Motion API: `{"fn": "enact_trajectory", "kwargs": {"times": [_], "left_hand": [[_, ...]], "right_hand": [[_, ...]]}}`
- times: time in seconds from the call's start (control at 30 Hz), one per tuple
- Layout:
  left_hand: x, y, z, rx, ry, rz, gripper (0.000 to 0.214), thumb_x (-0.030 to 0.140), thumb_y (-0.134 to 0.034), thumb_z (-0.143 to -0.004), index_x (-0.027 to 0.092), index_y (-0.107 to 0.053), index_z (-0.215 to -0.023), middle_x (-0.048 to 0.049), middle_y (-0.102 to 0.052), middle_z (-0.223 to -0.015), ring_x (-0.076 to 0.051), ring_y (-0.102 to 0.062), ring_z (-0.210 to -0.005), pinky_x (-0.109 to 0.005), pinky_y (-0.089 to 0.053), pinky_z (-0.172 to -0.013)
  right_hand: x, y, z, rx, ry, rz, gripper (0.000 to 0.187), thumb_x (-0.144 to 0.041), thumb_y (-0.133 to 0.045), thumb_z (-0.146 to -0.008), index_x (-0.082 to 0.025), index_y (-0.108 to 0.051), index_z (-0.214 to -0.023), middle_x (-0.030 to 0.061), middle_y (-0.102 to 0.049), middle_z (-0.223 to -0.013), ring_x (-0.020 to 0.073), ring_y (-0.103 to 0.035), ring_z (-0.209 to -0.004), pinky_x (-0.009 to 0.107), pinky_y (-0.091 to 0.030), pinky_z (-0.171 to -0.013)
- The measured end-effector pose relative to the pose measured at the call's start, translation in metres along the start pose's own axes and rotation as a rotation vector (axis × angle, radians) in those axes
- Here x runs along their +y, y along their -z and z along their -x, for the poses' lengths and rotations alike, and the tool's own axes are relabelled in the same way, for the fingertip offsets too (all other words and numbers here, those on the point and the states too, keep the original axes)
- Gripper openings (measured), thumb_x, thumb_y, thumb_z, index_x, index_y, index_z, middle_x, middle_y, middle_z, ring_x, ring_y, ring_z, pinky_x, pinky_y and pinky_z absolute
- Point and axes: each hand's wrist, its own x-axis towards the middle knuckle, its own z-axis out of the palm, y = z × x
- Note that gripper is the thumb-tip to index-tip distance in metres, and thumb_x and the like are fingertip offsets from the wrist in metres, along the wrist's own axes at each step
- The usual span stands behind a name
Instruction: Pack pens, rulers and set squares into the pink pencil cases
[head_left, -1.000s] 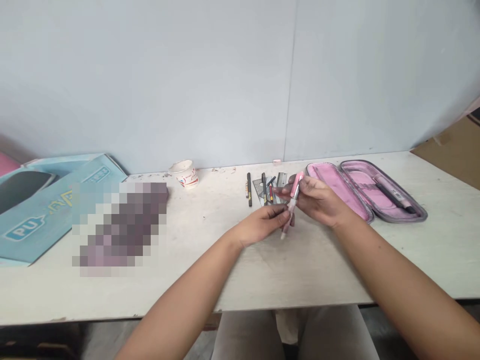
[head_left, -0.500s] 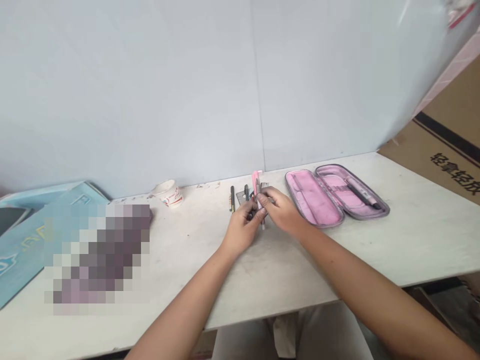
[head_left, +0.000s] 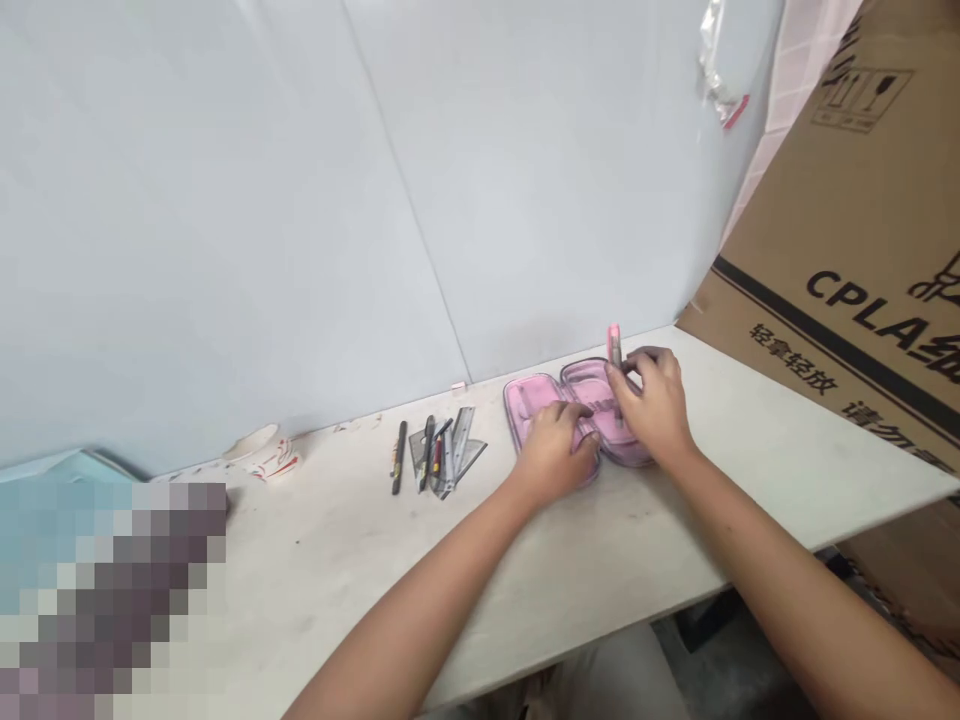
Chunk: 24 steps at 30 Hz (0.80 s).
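Note:
My right hand (head_left: 656,400) is closed in a pinch on a pink-topped pen (head_left: 615,345), which stands nearly upright over the right half of the open pink pencil case (head_left: 529,392). Part of the pen is hidden by the fingers. My left hand (head_left: 555,450) lies over the left half of the case, near its spine, with thumb and fingers apart. To the left of the case, a black marker (head_left: 399,458) lies beside a clear set square (head_left: 474,455), a ruler (head_left: 463,440) and several pens (head_left: 427,455).
A paper cup (head_left: 274,455) lies tilted near the wall at the left, with blue sheets (head_left: 52,530) and a blurred-out patch beyond it. At the right, a large cardboard box (head_left: 847,260) leans by the table's edge. A small pale piece (head_left: 459,386) is by the wall.
Both hands have moved right from the loose pens to the pencil case. The left hand has let go of the pen; the right hand carries it. The view has turned right.

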Motion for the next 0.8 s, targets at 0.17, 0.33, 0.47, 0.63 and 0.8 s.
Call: {"fn": "enact_trajectory", "kwargs": {"times": [0.17,0.33,0.47,0.63,0.8], "left_hand": [[0.010,-0.036,-0.029,-0.101,0.060,-0.190,0.040,0.037,-0.045,-0.081,0.016,-0.049,-0.115,-0.0127,-0.052,-0.113,-0.029,-0.047,-0.107,-0.046,-0.037,-0.092],[0.006,-0.047,-0.034,-0.117,0.064,-0.223,0.033,0.031,-0.045,-0.080,0.015,-0.053,-0.107,-0.0120,-0.054,-0.109,-0.026,-0.049,-0.105,-0.043,-0.036,-0.095],[0.007,-0.039,-0.029,-0.097,0.062,-0.153,0.028,0.031,-0.047,-0.081,0.016,-0.055,-0.102,-0.0102,-0.055,-0.107,-0.023,-0.050,-0.103,-0.039,-0.039,-0.093],[0.004,-0.021,-0.013,-0.036,0.073,-0.119,0.026,0.033,-0.044,-0.083,0.018,-0.057,-0.100,-0.0086,-0.056,-0.105,-0.022,-0.050,-0.103,-0.038,-0.039,-0.094],[-0.030,0.016,0.024,0.061,0.146,-0.166,0.025,0.033,-0.043,-0.084,0.019,-0.057,-0.100,-0.0080,-0.055,-0.106,-0.022,-0.049,-0.105,-0.037,-0.038,-0.094]], "right_hand": [[0.035,0.000,0.011,-0.183,0.034,0.303,0.030,-0.039,-0.046,-0.082,-0.014,-0.064,-0.078,0.0146,-0.051,-0.089,0.0280,-0.042,-0.095,0.042,-0.038,-0.086],[0.029,-0.002,0.016,-0.339,0.039,0.424,0.030,-0.035,-0.050,-0.079,-0.010,-0.064,-0.087,0.0185,-0.052,-0.092,0.0302,-0.041,-0.099,0.039,-0.041,-0.078],[0.029,0.001,0.017,-0.403,0.022,0.452,0.031,-0.034,-0.051,-0.078,-0.008,-0.063,-0.091,0.0208,-0.052,-0.096,0.0318,-0.040,-0.100,0.039,-0.042,-0.075],[0.036,0.002,0.021,-0.369,0.063,0.482,0.037,-0.039,-0.045,-0.082,-0.008,-0.064,-0.089,0.0203,-0.053,-0.091,0.0319,-0.043,-0.096,0.040,-0.041,-0.074],[0.034,0.005,0.025,-0.293,0.149,0.533,0.036,-0.036,-0.039,-0.085,-0.009,-0.063,-0.089,0.0190,-0.054,-0.092,0.0309,-0.044,-0.093,0.040,-0.040,-0.073]]}}
